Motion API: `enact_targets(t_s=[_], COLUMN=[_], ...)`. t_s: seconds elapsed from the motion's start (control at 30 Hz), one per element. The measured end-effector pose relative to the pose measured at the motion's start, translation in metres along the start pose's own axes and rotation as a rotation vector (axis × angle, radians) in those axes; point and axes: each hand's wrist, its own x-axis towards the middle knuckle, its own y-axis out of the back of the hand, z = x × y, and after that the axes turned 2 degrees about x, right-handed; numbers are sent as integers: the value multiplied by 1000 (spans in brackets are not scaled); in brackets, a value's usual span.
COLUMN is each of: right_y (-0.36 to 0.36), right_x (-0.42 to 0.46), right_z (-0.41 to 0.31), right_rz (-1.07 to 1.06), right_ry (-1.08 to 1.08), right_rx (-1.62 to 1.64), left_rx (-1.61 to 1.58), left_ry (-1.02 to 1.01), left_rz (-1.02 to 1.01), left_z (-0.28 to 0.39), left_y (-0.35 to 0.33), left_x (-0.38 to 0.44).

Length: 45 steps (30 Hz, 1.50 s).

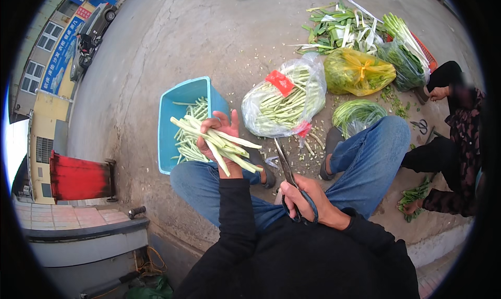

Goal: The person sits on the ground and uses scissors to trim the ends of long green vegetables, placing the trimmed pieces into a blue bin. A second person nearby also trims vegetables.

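A loose bundle of pale green beans (223, 142) lies across the palm of my left hand (221, 132), with the thumb and fingers curled around it. That hand is above the near right side of a blue plastic tub (163, 134), which holds many more cut beans (190, 146). My right hand (307, 201) grips the dark handles of a pair of scissors (287, 167). Its blades point away from me and look closed. Ahead, a clear plastic bag (250, 107) with red patches is full of long beans (283, 105).
Past the bag are a tied yellow bag of greens (358, 72), a heap of leek trimmings (344, 28) and bundled green stalks (358, 113). A person (462, 142) sits at the right, one hand on greens; other scissors (420, 126) lie nearby. A red bin (80, 177) stands left.
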Motion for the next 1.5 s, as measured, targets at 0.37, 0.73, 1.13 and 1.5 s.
enact_targets(t_s=[0.37, 0.73, 1.13, 1.5], right_y=[-17, -12, -42, -49], right_x=[27, 38, 25, 24], right_z=[-31, -22, -12, 9], right_rz=[-336, -359, -134, 96], right_ry=[-318, -436, -146, 99], right_rx=[194, 390, -108, -274], left_rx=[193, 297, 303, 149], left_ry=[137, 237, 166, 83], left_rz=[-256, -279, -168, -110], left_z=[-5, -10, -9, -5], left_y=[-15, -23, -16, -9], left_x=[12, 11, -2, -6])
